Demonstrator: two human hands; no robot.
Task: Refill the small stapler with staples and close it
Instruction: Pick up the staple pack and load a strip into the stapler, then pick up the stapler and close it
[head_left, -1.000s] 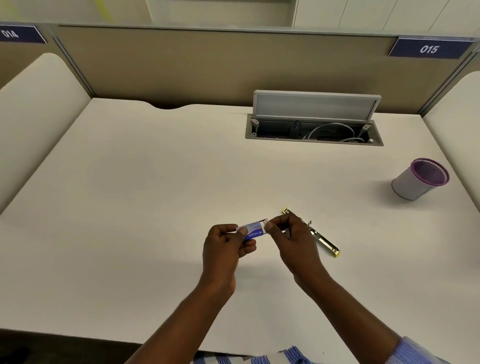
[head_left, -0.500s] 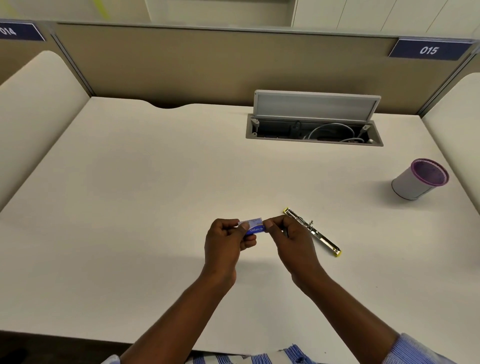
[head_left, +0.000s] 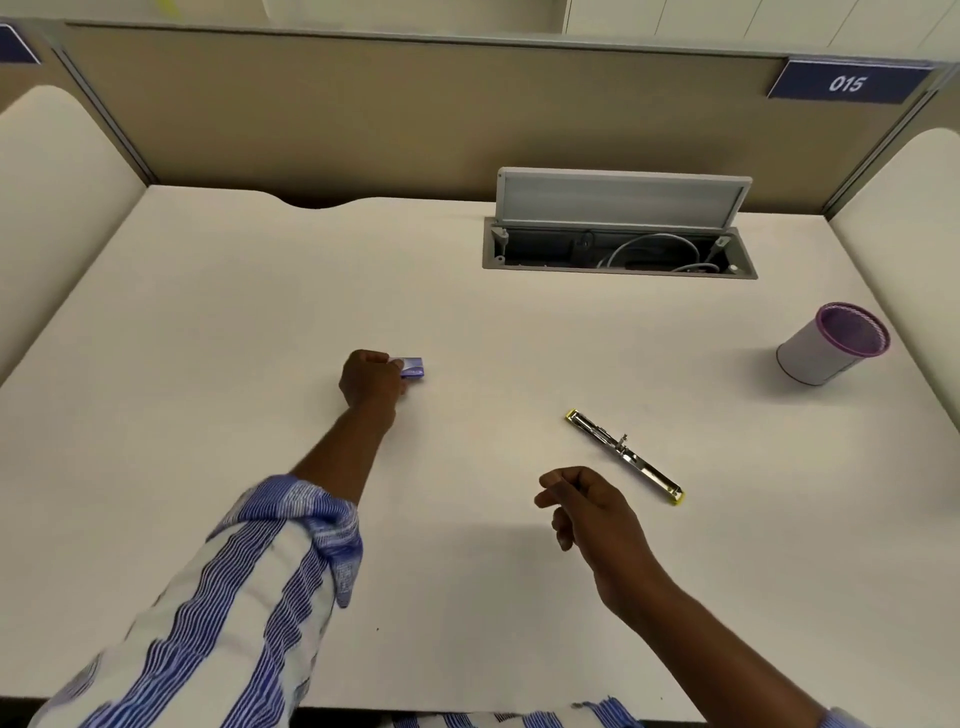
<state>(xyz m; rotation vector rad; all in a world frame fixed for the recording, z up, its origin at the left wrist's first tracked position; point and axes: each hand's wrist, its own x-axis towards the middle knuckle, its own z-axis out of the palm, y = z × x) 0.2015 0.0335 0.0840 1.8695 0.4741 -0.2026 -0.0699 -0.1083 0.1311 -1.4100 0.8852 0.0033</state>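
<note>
The small stapler (head_left: 623, 457) lies swung open and flat on the white desk (head_left: 218, 332), a silver metal strip with yellow ends, pointing diagonally. My right hand (head_left: 587, 512) hovers just left of its near end without touching it. Its thumb and forefinger are pinched together, and I cannot make out whether anything thin sits between them. My left hand (head_left: 370, 383) is stretched forward to the desk's middle, its fingers closed on the small blue staple box (head_left: 413, 368), which rests on or just above the surface.
An open cable hatch (head_left: 618, 247) with a raised grey lid sits in the desk at the back right. A white pen cup (head_left: 831, 344) with a purple rim stands at the far right. Beige partitions wall the desk behind and on both sides.
Both hands held the staple box together near the stapler. Now they have parted: my left hand has carried the box forward and left, and my right hand has drawn back, pinched.
</note>
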